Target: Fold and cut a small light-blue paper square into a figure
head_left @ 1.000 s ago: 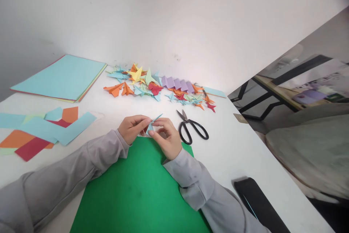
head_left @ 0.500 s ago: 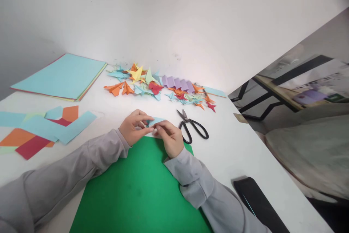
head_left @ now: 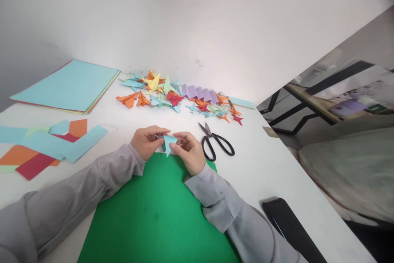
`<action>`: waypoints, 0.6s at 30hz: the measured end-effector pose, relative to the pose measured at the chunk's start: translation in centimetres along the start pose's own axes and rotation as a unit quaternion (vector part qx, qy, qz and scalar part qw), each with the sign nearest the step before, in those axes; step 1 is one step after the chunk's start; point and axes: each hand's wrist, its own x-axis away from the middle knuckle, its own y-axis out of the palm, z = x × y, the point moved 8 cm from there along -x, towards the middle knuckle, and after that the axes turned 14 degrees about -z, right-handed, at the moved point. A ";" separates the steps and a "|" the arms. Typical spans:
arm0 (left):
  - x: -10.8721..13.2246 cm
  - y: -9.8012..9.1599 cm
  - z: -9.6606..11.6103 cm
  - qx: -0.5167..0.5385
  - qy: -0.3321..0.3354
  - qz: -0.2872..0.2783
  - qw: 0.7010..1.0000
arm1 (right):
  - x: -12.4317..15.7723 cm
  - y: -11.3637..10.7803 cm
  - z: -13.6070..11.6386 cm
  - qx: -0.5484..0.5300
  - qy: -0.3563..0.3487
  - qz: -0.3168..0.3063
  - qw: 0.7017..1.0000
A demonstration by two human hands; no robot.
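Note:
Between my two hands is a small light blue piece of folded paper (head_left: 169,143), with a pointed corner hanging downward. My left hand (head_left: 147,141) pinches its left side, and my right hand (head_left: 190,152) grips the right side between thumb and fingers. Both hands are just above the far edge of a green sheet (head_left: 154,209) that lies on the white table. Scissors (head_left: 212,138) with black handles rest, blades parted, just right of my right hand. My fingers hide part of the folded paper.
Folded paper shapes (head_left: 154,84) in several colours are heaped along the wall, beside a purple pleated strip (head_left: 200,93). Cut paper pieces (head_left: 46,144) lie at left, below a stack of coloured sheets (head_left: 70,84). A black phone-like object (head_left: 289,226) lies at front right.
The blue paper has been turned in my fingers, so a pointed flap now hangs down toward me. My left hand has drawn slightly left.

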 end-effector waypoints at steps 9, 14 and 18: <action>0.2 0.2 -1.5 0.071 -0.109 0.022 0.991 | 0.1 -0.3 0.0 0.020 0.000 0.009 1.000; 0.2 0.3 -1.6 0.058 -0.126 0.019 0.990 | 0.2 0.1 0.2 0.006 0.027 -0.002 1.000; 0.3 0.5 -2.0 0.077 -0.136 0.011 0.988 | 0.2 -0.4 0.2 -0.003 0.027 0.029 0.999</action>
